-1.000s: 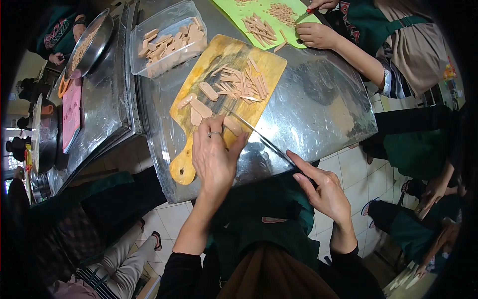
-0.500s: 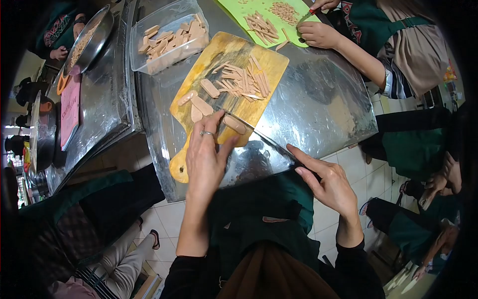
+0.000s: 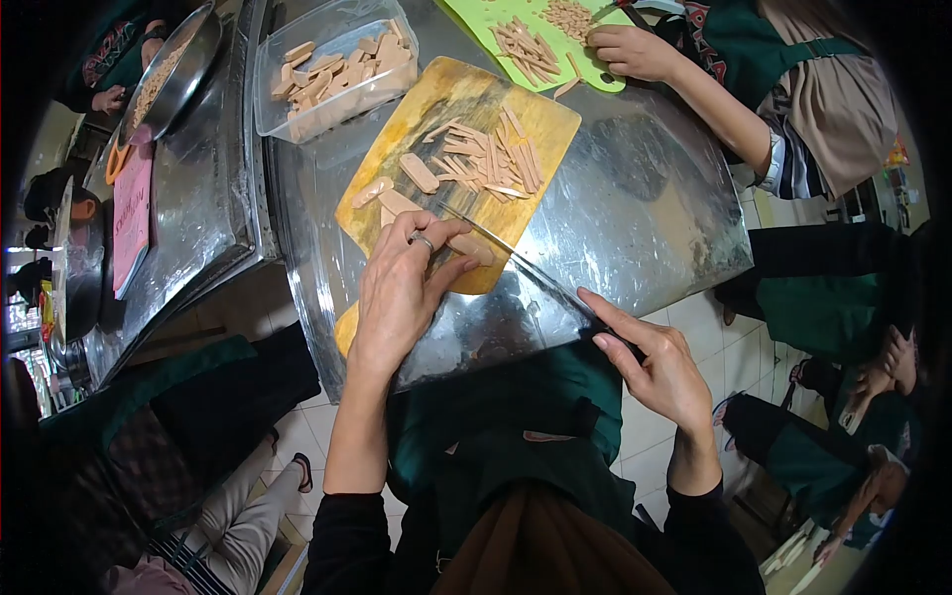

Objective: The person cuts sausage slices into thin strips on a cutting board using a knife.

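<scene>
On the wooden cutting board [image 3: 550, 117], my left hand [image 3: 397, 288] is curled with fingertips and thumb closed on a pinkish sausage piece [image 3: 474, 250]. My right hand [image 3: 656, 367] grips a knife [image 3: 531, 266], its index finger stretched forward along the top. The blade slants across the board's near edge, its tip just beyond the held piece. Its handle is mostly hidden by my fingers. Farther up the board lies a pile of thin sausage strips [image 3: 491, 154]. Thicker sausage slices [image 3: 418, 173] lie to the left, some partly covered by my left hand.
A clear plastic container [image 3: 273, 119] with sausage pieces stands at the back left. Across the metal table [image 3: 635, 238], a co-worker's hand [image 3: 630, 52] rests by a green cutting board [image 3: 607, 81] with cut sausage. A metal bowl [image 3: 203, 50] and pink booklet [image 3: 131, 213] are on the left.
My left hand has shifted slightly left and curled its fingers and thumb around the sausage piece. The knife has moved slightly away from it. The co-worker's hand has moved up the green board.
</scene>
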